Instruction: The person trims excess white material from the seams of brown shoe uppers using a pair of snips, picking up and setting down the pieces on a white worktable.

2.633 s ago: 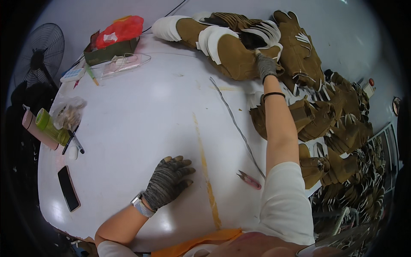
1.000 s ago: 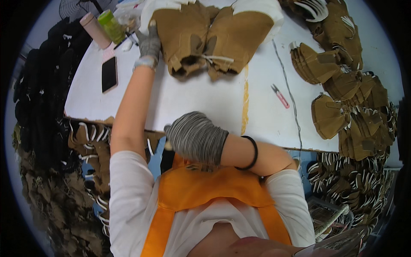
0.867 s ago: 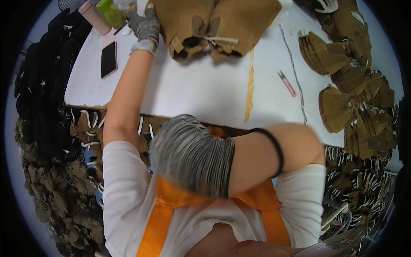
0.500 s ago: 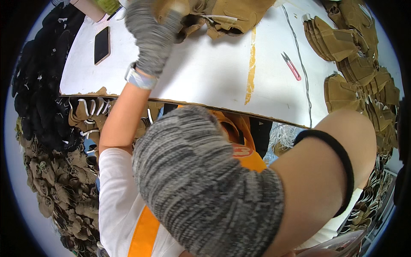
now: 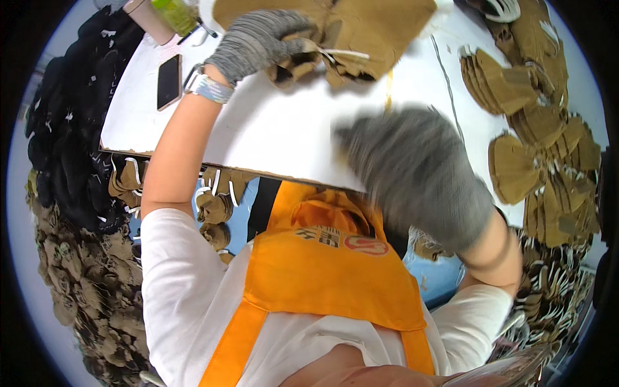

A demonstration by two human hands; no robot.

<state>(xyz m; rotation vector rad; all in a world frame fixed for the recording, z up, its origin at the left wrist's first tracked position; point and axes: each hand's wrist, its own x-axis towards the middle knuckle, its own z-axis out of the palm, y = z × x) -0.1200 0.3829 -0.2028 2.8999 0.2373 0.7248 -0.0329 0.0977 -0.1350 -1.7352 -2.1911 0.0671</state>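
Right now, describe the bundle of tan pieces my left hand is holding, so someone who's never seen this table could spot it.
Start at the white table and go to its far edge, right of the black phone. There the gloved left hand clutches a bundle of tan pieces. Unlike the tan stacks along the right side, it is tied with a pale cord and is the only one in a hand.

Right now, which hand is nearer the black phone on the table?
Left. The left hand grips the brown fabric pieces just right of the phone; the right hand hovers farther right.
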